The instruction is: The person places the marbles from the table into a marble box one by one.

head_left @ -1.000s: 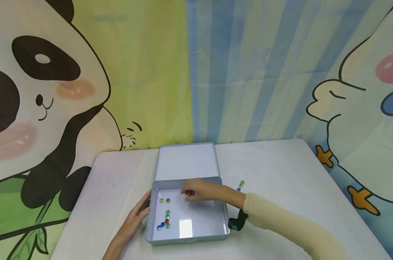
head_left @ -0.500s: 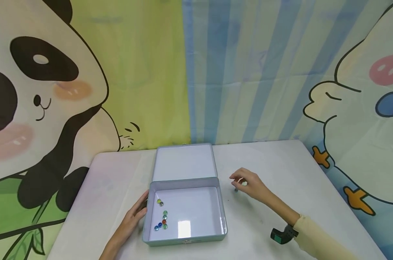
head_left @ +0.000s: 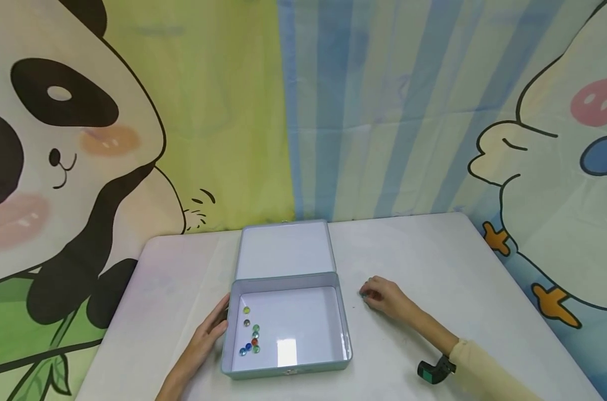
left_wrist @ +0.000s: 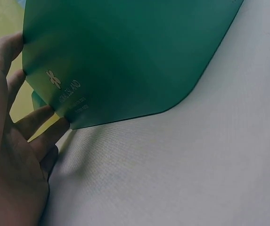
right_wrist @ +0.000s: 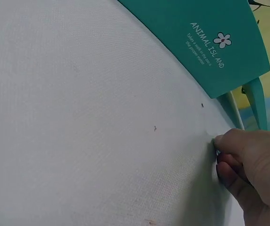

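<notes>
A shallow metal box (head_left: 328,334) with a hinged lid (head_left: 285,250) lies on the table with its lid folded back. Several glass marbles (head_left: 255,335) sit in its left part, one yellow-green marble (head_left: 246,310) farthest back. My left hand (head_left: 200,341) rests its extended fingers against the box's left wall, green in the left wrist view. To the right of the box, my right hand (head_left: 387,298) is down at the tabletop, thumb and fingers pinching a small bluish marble (head_left: 363,295). The fingers mostly hide it. A greenish speck shows behind the knuckles.
A white cloth covers the table (head_left: 433,250). Behind it hangs a printed curtain (head_left: 233,111) with cartoon animals. The box's green outer wall (right_wrist: 205,47) stands left of my right hand. Small dark specks dot the cloth.
My right hand left the box's inside, moved right to the table and came down on the marbles there. Two marbles in the box rolled apart. My left hand stayed at the wall.
</notes>
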The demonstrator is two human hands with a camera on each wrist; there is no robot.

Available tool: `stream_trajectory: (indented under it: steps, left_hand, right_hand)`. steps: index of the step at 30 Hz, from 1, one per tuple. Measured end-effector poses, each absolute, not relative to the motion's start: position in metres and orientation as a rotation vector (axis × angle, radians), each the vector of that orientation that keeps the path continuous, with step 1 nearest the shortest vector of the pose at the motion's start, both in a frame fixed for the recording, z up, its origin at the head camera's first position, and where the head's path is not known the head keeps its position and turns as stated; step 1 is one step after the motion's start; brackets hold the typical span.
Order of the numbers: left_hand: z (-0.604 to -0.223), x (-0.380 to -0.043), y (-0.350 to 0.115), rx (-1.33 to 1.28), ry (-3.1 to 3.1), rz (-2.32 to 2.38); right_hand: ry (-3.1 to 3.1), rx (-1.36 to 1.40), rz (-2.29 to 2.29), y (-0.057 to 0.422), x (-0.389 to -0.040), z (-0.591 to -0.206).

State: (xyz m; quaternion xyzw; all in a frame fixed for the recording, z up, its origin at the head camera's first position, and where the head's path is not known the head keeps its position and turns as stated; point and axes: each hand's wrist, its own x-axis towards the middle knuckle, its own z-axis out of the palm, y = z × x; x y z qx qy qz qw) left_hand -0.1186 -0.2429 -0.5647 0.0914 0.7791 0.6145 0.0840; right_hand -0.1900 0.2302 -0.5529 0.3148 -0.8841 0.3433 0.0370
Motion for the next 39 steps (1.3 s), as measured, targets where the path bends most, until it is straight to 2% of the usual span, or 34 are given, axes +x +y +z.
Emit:
stream_trajectory:
  steps: [24,39]
  left_hand:
    - [-0.565,-0.119,-0.242,0.306,2.344,1.814]
    - [-0.566,-0.119,-0.242,0.303,2.350,1.827]
  right_hand:
    - [-2.751,1.011,0.949,0.229,-0.189,-0.549]
    - [-2.645,1.053,1.185,0.207,-0.190,-0.494]
